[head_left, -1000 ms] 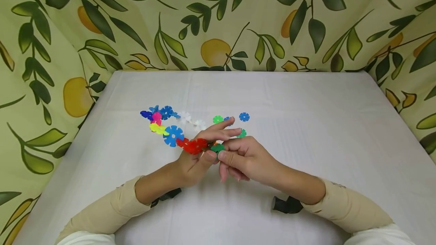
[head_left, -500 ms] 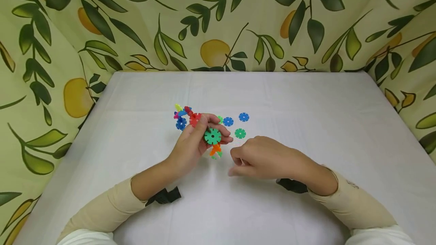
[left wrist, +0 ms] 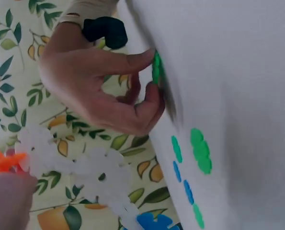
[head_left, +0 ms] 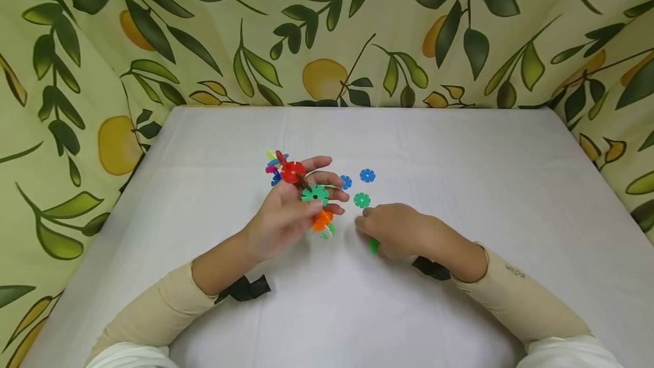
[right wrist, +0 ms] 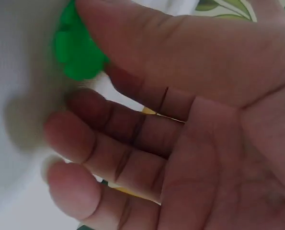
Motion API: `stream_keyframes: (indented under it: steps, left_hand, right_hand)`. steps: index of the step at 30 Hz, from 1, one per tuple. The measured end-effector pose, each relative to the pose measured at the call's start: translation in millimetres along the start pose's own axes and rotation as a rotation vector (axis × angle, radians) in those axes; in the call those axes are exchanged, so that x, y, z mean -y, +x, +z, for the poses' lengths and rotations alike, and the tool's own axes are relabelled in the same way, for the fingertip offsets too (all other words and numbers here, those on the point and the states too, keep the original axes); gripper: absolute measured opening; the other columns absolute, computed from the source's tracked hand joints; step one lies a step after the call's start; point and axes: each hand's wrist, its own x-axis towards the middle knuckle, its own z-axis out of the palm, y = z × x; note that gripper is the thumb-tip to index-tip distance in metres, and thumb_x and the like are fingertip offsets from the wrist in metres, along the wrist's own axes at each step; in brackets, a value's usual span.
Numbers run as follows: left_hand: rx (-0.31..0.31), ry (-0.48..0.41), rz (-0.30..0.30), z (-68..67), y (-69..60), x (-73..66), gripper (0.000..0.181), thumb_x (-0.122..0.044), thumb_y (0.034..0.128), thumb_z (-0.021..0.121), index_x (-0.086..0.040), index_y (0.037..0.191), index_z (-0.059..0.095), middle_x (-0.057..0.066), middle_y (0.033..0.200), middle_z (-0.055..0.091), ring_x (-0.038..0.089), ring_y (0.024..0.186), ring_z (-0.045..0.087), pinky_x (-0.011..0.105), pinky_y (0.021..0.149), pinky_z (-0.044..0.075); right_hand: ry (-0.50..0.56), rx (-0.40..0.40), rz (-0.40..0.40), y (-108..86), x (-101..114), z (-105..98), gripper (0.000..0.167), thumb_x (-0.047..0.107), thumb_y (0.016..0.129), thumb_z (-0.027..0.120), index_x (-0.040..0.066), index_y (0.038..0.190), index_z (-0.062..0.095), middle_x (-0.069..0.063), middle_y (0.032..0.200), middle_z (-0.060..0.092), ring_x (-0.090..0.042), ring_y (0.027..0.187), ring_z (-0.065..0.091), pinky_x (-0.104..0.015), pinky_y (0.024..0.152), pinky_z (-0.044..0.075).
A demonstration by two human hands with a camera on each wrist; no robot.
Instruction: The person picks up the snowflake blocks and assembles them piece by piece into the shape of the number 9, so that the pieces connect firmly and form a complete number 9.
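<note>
My left hand (head_left: 278, 223) holds up a chain of interlocking plastic snowflake discs, its thumb on a blue-green disc (head_left: 315, 193). A red disc (head_left: 293, 172) sits above that one, and an orange disc (head_left: 322, 221) hangs below. White discs (left wrist: 101, 175) of the chain show in the left wrist view; the palm and fingers hide part of it. Low over the table, my right hand (head_left: 401, 231) pinches a loose green disc (right wrist: 80, 48) between thumb and finger. That disc stands on edge in the left wrist view, apart from the chain.
Loose discs lie flat beyond the hands: a blue one (head_left: 367, 175), another blue one (head_left: 346, 182) and a green one (head_left: 362, 200). A white cloth covers the table (head_left: 460, 152). Behind it hangs a leaf-patterned curtain (head_left: 327, 33).
Both hands were together at the chain's green disc. They parted, the left swinging the chain upright. The right hand moved down to the table and now pinches a green disc.
</note>
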Motion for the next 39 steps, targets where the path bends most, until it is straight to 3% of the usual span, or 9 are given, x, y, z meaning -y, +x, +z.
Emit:
stream_keyframes:
  steps: [2,5,8,11,14,17,23,32,39]
  left_hand:
    - [0.057,0.102,0.041,-0.8,-0.6,0.2,0.06,-0.013,0.0993,0.062,0.003,0.146,0.028,0.011,0.121,0.057,0.029,0.112,0.061,0.041,0.1,0.049]
    - [0.076,0.225,0.09,-0.8,-1.5,0.4,0.069,-0.024,0.0953,0.071,0.005,0.143,0.031,0.009,0.118,0.059,0.026,0.108,0.066,0.04,0.1,0.049]
    - [0.055,0.278,0.139,-1.0,-1.0,2.1,0.067,-0.026,0.092,0.074,0.008,0.135,0.037,0.009,0.114,0.059,0.024,0.103,0.068,0.036,0.096,0.052]
    - [0.015,0.349,0.197,-2.1,0.3,4.3,0.064,-0.028,0.0908,0.075,0.009,0.128,0.04,0.009,0.113,0.059,0.022,0.102,0.067,0.033,0.092,0.054]
    - [-0.023,0.424,0.231,-3.3,1.3,5.5,0.064,-0.032,0.091,0.074,0.009,0.126,0.041,0.009,0.111,0.059,0.023,0.103,0.065,0.03,0.09,0.054]
    - [-0.043,0.468,0.244,-4.3,1.3,6.6,0.065,-0.035,0.0913,0.073,0.01,0.125,0.041,0.01,0.111,0.059,0.026,0.105,0.063,0.03,0.09,0.054]
    - [-0.054,0.502,0.241,-3.7,-0.3,8.4,0.065,-0.038,0.0902,0.074,0.011,0.121,0.045,0.01,0.11,0.062,0.03,0.106,0.063,0.028,0.086,0.054]
    - [-0.068,0.561,0.202,-3.0,-1.9,8.9,0.062,-0.042,0.0877,0.075,0.008,0.119,0.055,0.018,0.112,0.064,0.03,0.106,0.062,0.029,0.084,0.054]
    - [0.028,0.574,0.124,-4.5,-0.5,7.8,0.058,-0.04,0.0915,0.071,0.005,0.125,0.055,0.018,0.118,0.06,0.031,0.108,0.059,0.03,0.089,0.052]
  right_hand:
    - [0.055,-0.017,-0.025,-1.9,-3.8,-0.7,0.027,0.007,0.084,0.078,0.015,0.083,0.053,0.005,0.07,0.047,-0.012,0.063,0.046,-0.027,0.057,0.041]
    - [0.169,-0.087,-0.107,-6.4,-8.3,-5.4,0.024,0.008,0.09,0.071,0.018,0.082,0.05,0.009,0.062,0.044,-0.007,0.056,0.039,-0.024,0.054,0.035]
    - [0.337,-0.228,-0.224,-12.1,-10.5,-13.5,0.021,0.009,0.094,0.068,0.019,0.083,0.053,0.011,0.061,0.043,-0.003,0.054,0.037,-0.023,0.053,0.034]
    - [0.531,-0.379,-0.339,-19.5,-9.5,-22.2,0.016,0.007,0.094,0.07,0.017,0.088,0.059,0.011,0.064,0.051,-0.004,0.054,0.046,-0.023,0.051,0.041]
    - [0.694,-0.495,-0.409,-26.0,-5.8,-27.7,0.014,0.004,0.093,0.07,0.015,0.094,0.062,0.008,0.069,0.058,-0.01,0.057,0.056,-0.027,0.051,0.048]
    - [0.788,-0.579,-0.448,-28.3,0.2,-28.5,0.014,-0.002,0.093,0.068,0.012,0.094,0.064,0.003,0.072,0.061,-0.015,0.06,0.06,-0.03,0.052,0.052]
    - [0.82,-0.669,-0.472,-27.6,12.9,-26.4,0.014,-0.001,0.092,0.07,0.011,0.089,0.065,0.002,0.073,0.065,-0.014,0.059,0.064,-0.03,0.05,0.053]
    - [0.752,-0.711,-0.474,-25.1,16.0,-23.0,0.015,-0.001,0.091,0.071,0.012,0.087,0.064,0.006,0.07,0.063,-0.008,0.056,0.061,-0.027,0.049,0.052]
    - [0.66,-0.778,-0.442,-23.8,14.1,-22.1,0.019,-0.002,0.088,0.073,0.015,0.084,0.064,0.011,0.068,0.059,-0.006,0.056,0.055,-0.024,0.051,0.05]
